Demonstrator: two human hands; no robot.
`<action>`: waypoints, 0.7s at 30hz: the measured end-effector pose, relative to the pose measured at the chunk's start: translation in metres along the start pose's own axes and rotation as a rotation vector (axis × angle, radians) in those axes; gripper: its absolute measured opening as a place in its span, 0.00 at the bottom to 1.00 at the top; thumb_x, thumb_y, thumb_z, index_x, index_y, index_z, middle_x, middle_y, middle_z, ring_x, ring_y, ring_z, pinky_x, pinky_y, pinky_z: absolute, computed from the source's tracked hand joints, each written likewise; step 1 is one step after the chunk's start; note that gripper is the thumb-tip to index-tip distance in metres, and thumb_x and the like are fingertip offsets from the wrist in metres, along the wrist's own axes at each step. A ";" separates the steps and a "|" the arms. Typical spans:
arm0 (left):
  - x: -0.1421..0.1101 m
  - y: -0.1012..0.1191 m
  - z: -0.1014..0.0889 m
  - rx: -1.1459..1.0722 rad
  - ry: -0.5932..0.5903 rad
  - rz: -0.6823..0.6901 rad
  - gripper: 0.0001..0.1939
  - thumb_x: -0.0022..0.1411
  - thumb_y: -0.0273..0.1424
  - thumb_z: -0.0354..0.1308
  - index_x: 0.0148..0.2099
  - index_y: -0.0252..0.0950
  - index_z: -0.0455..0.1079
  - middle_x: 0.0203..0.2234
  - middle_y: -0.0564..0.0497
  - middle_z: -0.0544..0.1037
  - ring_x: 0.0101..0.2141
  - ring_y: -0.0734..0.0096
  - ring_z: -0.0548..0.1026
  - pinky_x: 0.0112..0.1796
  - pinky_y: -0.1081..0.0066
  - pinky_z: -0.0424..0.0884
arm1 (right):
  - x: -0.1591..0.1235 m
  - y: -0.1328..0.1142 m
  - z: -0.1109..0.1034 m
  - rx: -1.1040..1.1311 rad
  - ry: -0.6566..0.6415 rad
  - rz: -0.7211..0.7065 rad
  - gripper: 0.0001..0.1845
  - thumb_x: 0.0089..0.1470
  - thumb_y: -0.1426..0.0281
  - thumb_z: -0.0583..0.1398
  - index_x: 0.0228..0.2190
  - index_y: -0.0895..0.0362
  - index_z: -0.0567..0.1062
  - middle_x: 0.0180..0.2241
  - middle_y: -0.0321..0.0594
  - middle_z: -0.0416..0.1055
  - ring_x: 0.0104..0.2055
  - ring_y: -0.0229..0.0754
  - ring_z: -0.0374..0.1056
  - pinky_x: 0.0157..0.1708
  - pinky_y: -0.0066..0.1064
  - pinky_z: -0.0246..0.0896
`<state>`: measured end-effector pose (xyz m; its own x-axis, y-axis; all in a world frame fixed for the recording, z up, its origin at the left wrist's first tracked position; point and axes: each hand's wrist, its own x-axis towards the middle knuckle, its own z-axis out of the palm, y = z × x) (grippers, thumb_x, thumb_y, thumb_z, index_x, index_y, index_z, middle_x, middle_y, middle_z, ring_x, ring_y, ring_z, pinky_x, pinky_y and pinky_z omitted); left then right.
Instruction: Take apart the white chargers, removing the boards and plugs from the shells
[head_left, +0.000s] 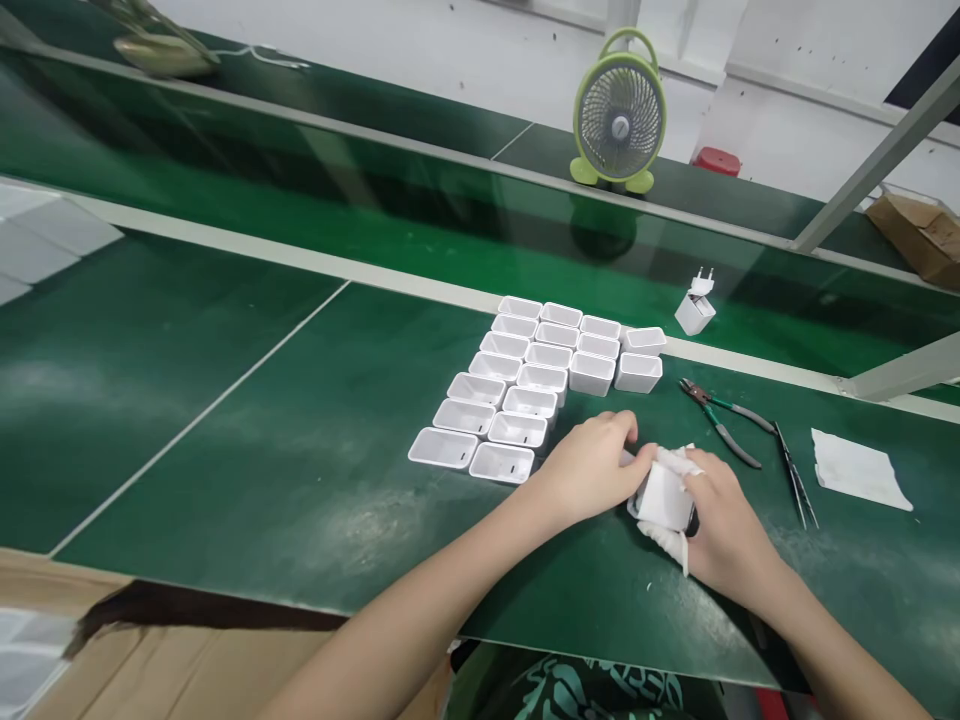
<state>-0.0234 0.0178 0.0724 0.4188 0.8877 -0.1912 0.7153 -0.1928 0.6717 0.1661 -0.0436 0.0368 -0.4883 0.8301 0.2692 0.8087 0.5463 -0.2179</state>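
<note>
Two bare hands come together in my head view over the right half of the green counter [285,430], working on one small white block [666,497] with a white cloth [664,542] bunched around it. The right hand [729,525] has its grip closed on cloth and block together, fingers wrapped along the right side. From the other side, the left hand [600,460] bends in with its thumb touching the block's upper left edge; I cannot tell whether that grip is pinching anything, since its fingertips are partly hidden. The block sits between the two hands, near the counter's front edge.

Just left of them I see rows of open white cases [529,402], packed close together. Right of the cases lie pliers [703,397] with green and grey handles, their jaws pointing up and left, and tweezers [790,465] with the tips spread toward me. A flat white sheet [861,470] rests farther right. On the shelf beyond, a green fan [620,125] stands upright.
</note>
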 end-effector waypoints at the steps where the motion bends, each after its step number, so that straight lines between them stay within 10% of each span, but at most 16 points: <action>1: -0.001 0.001 -0.001 -0.055 0.015 0.033 0.13 0.66 0.41 0.50 0.36 0.37 0.66 0.33 0.50 0.74 0.32 0.65 0.74 0.30 0.70 0.67 | 0.000 0.002 -0.002 0.018 0.061 0.018 0.25 0.57 0.64 0.60 0.53 0.60 0.63 0.47 0.58 0.68 0.47 0.60 0.66 0.43 0.53 0.66; 10: -0.003 0.002 0.003 -0.531 0.082 0.297 0.11 0.62 0.38 0.58 0.35 0.36 0.66 0.26 0.56 0.66 0.24 0.77 0.64 0.24 0.76 0.60 | 0.000 0.002 -0.005 0.175 0.245 0.146 0.34 0.52 0.52 0.64 0.53 0.57 0.63 0.41 0.51 0.71 0.42 0.57 0.68 0.38 0.49 0.70; 21: -0.005 0.001 0.004 -0.791 0.004 0.338 0.21 0.49 0.37 0.70 0.39 0.36 0.64 0.22 0.58 0.67 0.20 0.80 0.62 0.21 0.78 0.58 | -0.002 -0.004 -0.023 0.614 0.096 0.082 0.23 0.55 0.63 0.65 0.50 0.51 0.68 0.42 0.44 0.71 0.42 0.47 0.69 0.39 0.34 0.69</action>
<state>-0.0225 0.0115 0.0713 0.5357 0.8371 0.1109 -0.0486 -0.1006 0.9937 0.1710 -0.0499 0.0592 -0.3779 0.8738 0.3060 0.4922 0.4696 -0.7329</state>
